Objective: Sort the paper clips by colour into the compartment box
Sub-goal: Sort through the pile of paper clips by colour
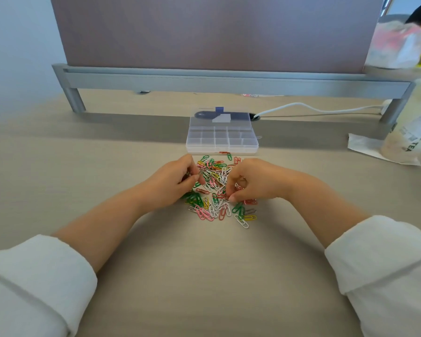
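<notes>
Sleeves are sitting rolled back nearest me, the left sleeve point(34, 283) and the right sleeve point(387, 263). From them both bare forearms are lying across the desk point(204, 276), angling inward toward the paper clips point(216, 190).

The left hand point(175, 183) is resting at the left edge of the paper clips. Its fingers are curling tight and the thumb is meeting the fingertips, and I am seeing it pinching a small bunch of them, in a colour I cannot tell.

The right hand point(250, 181) is sitting at the right edge of the paper clips, knuckles up. Its fingers are curling under around a few red ones, while the thumb tip is pressing down on the heap near its middle.

The paper clips themselves are lying in one loose mixed heap of green, red, pink, white and yellow between the two hands.

Just beyond the paper clips the clear compartment box point(221, 139) is standing on the desk, with a red and a green clip lying at its near edge. I cannot tell whether its lid is up or down.

Farther beyond the paper clips a white cable point(314, 108) is trailing off to the right, under a grey riser point(229, 81) and a brown panel point(216, 32). Well to the right of the paper clips a bottle point(408, 132) is standing on the desk.
</notes>
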A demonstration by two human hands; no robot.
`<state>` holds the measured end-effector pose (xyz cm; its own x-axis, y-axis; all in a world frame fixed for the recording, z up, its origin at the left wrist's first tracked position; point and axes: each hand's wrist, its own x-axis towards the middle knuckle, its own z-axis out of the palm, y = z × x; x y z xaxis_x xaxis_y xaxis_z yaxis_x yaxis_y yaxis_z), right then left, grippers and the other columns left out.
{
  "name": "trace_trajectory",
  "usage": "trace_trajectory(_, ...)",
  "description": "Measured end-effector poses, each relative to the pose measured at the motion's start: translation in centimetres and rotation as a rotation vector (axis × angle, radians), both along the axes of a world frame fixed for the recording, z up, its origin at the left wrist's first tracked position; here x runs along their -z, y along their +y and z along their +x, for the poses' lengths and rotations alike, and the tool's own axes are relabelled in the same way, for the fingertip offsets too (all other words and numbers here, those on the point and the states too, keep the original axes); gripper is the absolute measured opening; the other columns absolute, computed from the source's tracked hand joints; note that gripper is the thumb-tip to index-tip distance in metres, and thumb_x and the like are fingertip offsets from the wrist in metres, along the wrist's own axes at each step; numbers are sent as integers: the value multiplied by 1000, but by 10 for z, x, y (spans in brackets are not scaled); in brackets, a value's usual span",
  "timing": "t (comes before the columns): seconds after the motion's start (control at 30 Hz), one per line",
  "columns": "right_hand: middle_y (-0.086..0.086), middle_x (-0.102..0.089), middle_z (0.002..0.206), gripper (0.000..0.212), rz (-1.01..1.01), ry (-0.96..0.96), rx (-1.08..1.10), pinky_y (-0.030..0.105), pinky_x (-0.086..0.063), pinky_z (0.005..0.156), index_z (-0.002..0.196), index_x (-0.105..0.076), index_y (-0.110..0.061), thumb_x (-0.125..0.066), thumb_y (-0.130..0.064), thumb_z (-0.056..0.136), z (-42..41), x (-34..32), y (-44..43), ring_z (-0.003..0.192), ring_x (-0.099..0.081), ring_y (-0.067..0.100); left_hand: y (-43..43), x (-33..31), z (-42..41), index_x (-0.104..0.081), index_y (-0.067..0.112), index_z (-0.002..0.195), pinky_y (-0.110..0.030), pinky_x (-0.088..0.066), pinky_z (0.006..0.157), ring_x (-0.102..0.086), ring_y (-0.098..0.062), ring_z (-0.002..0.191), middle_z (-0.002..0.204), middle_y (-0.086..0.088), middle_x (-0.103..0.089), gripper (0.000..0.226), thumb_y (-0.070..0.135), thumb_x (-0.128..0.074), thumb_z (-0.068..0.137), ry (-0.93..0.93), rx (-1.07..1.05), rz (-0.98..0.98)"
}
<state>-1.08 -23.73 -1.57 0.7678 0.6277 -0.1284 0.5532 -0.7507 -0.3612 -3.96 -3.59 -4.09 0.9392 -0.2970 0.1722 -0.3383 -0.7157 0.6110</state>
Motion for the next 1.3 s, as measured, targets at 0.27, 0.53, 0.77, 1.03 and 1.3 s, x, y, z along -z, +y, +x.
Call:
trace_trajectory(0.27,-14,-40,64,5,-35,-78,-11,11,-29,55,90,-64,-19,-61,-20,86,3,6,1,61,-39,-2,4,-1,4,-40,29,94,-14,-36,54,-43,-4,51,72,17,-66,24,7,-50,92,7,48,-21)
trace_trajectory(0.53,-14,-40,68,9,-72,-101,-30,22,-32,58,84,-49,-23,-55,-25,91,2,7,5,73,-43,13,1,0,3,-50,31,104,-13,-35,52,-42,-2,50,69,9,-51,31,5,-35,96,54,17,-18)
trace_trajectory(0.77,0,-46,72,18,132,6,0,31,-34,63,82,-34,-19,-33,-21,99,-5,7,19,66,-39,18,5,-7,-1,-42,24,66,-14,-32,52,-35,-5,52,60,8,-40,34,19,-34,99,-6,-17,6)
trace_trajectory(1.03,-9,-49,66,30,318,27,-21,24,-41,66,99,-55,-22,-30,-5,95,-3,15,26,64,-45,9,18,-10,-6,-55,28,69,-16,-35,59,-48,-4,59,63,-1,-56,31,25,-41,97,55,41,237)
trace_trajectory(1.3,-20,-46,69,20,225,27,-68,19,-33,65,81,-51,-27,-41,-26,98,-8,14,25,66,-43,-5,19,-13,-10,-71,31,75,-13,-26,47,-38,-9,48,48,10,-40,14,40,-68,65,-27,228,276)
